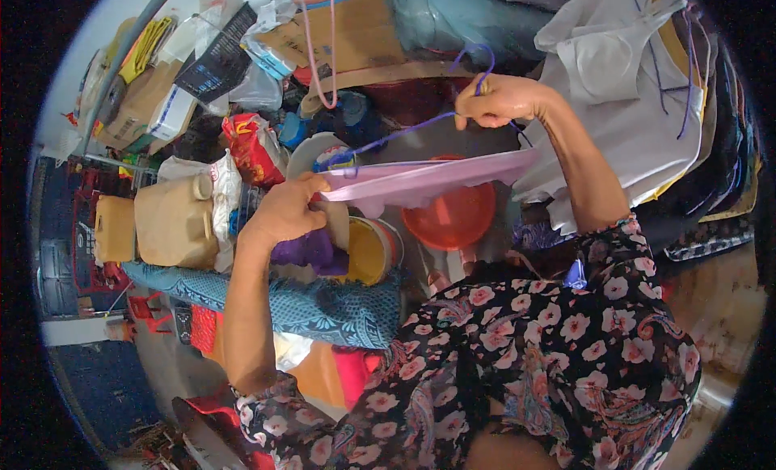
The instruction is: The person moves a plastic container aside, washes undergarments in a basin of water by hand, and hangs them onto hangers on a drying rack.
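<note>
My right hand [500, 101] grips a purple clothes hanger [412, 129] near the base of its hook. The hanger slants down to the left, behind the upper edge of a pink cloth [412, 182]. At the cloth's left end, my left hand [288, 212] pinches its edge near the hanger's left end. The cloth hangs stretched between the two hands, partly in front of a red basin [454, 218] below. How the cloth's right end is held is unclear.
Light grey garments [630, 124] hang on the right. A yellow bucket [367, 252], a patterned blue cloth [273, 303] and a beige jerrycan [173, 224] stand or lie to the left. A pink hanger [321, 64] hangs above; cardboard boxes [345, 36] lie behind.
</note>
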Motion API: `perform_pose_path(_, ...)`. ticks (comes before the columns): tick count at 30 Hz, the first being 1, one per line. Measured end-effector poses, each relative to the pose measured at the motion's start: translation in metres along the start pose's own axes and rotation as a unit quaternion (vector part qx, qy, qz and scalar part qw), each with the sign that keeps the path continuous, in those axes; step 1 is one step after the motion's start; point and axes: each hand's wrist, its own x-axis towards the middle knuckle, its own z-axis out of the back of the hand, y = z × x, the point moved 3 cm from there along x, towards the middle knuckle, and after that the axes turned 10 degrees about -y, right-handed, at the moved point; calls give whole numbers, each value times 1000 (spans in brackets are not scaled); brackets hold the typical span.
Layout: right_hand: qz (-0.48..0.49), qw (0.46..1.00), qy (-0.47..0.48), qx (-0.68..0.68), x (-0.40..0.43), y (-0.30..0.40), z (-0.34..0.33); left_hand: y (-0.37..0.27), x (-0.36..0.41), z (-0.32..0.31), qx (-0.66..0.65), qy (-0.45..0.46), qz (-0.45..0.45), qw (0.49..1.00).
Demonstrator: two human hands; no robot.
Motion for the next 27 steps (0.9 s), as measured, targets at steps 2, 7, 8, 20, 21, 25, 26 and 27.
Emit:
perform_pose_path(2,2,999,40,-27,1,5,-4,1,-4,1,-8,-12,-17,1000)
perform_pose_path(7,-26,988,69,-136,15,10,-31,-6,5,0,3,6,-32,999)
perform_pose_path(8,9,984,70,-161,18,11,-37,-10,7,2,22,21,-37,999)
perform_pose_path(20,-24,984,-35,174,27,5,-4,4,-17,28,-235,-73,58,968)
perform_pose_path(21,-10,966,-72,248,27,2,-1,9,-20,24,-255,-80,99,958)
perform_pose_path(25,-38,960,-111,256,27,-7,11,13,-21,-1,-268,-161,101,944)
perform_pose_path(26,-39,958,-109,262,25,-6,15,14,-20,-9,-316,-159,138,925)
perform_pose_path(27,-36,960,-106,256,25,-3,12,17,-23,-13,-257,-215,89,938)
